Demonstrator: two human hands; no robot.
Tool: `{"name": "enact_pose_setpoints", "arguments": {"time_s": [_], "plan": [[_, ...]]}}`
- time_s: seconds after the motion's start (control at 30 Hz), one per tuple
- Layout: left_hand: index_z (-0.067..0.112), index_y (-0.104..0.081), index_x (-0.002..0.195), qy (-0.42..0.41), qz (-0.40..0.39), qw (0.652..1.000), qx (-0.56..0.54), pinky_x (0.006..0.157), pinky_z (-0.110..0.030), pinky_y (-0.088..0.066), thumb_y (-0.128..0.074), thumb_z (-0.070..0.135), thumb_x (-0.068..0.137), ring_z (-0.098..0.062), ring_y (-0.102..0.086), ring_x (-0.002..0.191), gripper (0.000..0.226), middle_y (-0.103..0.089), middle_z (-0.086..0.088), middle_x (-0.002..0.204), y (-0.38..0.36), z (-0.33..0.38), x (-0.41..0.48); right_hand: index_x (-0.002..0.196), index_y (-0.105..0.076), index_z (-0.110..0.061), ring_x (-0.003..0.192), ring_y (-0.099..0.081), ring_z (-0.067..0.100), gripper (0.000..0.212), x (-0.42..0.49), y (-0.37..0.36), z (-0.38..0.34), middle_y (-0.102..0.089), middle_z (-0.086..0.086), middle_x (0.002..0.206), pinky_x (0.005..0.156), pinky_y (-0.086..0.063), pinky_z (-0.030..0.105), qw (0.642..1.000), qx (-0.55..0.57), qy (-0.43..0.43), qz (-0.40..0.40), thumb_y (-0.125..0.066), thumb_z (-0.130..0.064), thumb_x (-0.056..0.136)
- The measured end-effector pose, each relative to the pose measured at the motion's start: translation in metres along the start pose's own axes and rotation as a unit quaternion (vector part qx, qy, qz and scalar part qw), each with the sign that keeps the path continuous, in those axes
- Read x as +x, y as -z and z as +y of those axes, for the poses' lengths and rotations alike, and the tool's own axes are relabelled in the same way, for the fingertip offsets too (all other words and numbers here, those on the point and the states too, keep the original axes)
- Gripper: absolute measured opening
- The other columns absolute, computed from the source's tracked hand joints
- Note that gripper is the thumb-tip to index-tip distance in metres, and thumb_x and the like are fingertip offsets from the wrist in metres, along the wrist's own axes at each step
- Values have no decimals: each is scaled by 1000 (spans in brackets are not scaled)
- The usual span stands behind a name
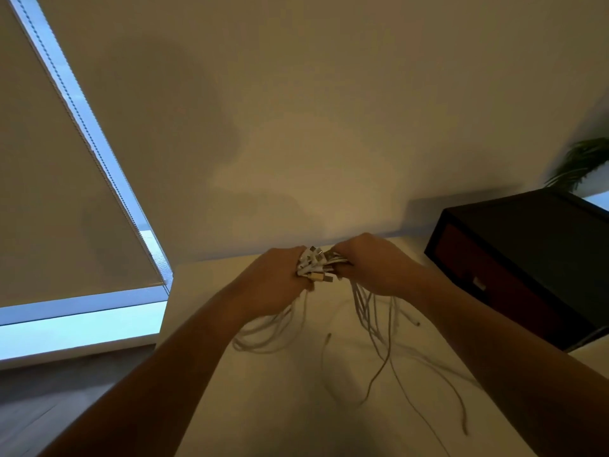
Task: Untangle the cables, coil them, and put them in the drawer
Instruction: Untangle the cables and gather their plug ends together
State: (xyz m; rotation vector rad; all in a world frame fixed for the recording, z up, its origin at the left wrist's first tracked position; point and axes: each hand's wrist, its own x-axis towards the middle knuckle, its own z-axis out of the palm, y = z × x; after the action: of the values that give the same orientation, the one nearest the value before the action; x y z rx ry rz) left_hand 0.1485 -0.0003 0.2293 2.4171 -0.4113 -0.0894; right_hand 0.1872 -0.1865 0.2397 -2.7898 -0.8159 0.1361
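A plain beige wall (313, 110) and a matte fabric roller blind (49, 192) at far left frame a smooth, pale desk (280, 407). A boxy dark cabinet (527, 252) stands at the desk's right edge, showing a reddish-brown drawer front (478, 268). Feathery green plant fronds (583, 163) show behind the cabinet. Above the far middle of the desk, a person's left hand (273, 278) and right hand (372, 262) meet, fingers clenched round a tangled bunch of thin white cables (316, 263). The cables' loose strands trail in loops onto the desk below, and their stubby metal-tipped plugs (321, 277) bristle between the two hands.
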Motion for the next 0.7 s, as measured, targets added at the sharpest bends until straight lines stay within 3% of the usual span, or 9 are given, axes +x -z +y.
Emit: {"name": "enact_pose_setpoints", "arguments": {"time_s": [0.03,0.13,0.23,0.3,0.47,0.57,0.7], "plan": [[23,-60,83,-1,-2,1000,-1,71,-34,-49,-56,25,81,-13,-63,78,5,-67,7,82,2,-1,-1,78,-57,-20,65,-50,14,17,0,-2,1,-57,0,74,55,-36,26,1000,-7,2,3,-55,-27,94],[30,-56,81,-12,-3,999,33,67,-25,-44,-55,13,87,-1,-59,73,19,-67,14,75,9,0,-2,80,-53,-23,69,-51,15,16,2,-6,5,-56,-3,76,56,-36,27,1000,-29,6,6,-54,-28,94],[25,-58,85,-24,6,999,26,71,-33,-45,-56,13,89,-8,-59,75,12,-66,12,76,13,1,-3,81,-56,-21,64,-50,16,20,6,-12,8,-58,-1,74,55,-38,30,999,-40,11,28,-51,-34,96],[18,-57,89,-32,17,998,48,70,-37,-42,-56,22,93,-16,-57,75,5,-62,6,79,14,1,-4,76,-50,-21,58,-45,16,27,7,-15,9,-47,-5,62,49,-31,29,998,-37,9,44,-48,-38,97],[27,-45,73,-39,50,996,69,62,-34,-36,-54,32,96,-13,-46,63,24,-53,6,68,18,-1,-7,61,-31,-27,60,-45,19,40,6,-24,6,-38,-6,59,46,-26,28,996,-60,-19,69,-43,-36,97],[26,-45,72,-18,60,995,75,60,-33,-36,-55,33,95,-12,-46,61,26,-52,5,66,19,-4,-8,66,-40,-21,53,-40,15,35,5,-33,7,-37,-5,58,45,-24,27,992,-81,-43,87,-42,-37,97],[31,-44,68,-9,99,995,33,58,-23,-35,-51,43,80,-6,-49,60,18,-54,9,63,31,-12,-14,75,-48,-20,63,-48,21,28,0,-49,26,-38,-5,60,56,-39,28,988,-98,-91,76,-41,-37,96]]}}
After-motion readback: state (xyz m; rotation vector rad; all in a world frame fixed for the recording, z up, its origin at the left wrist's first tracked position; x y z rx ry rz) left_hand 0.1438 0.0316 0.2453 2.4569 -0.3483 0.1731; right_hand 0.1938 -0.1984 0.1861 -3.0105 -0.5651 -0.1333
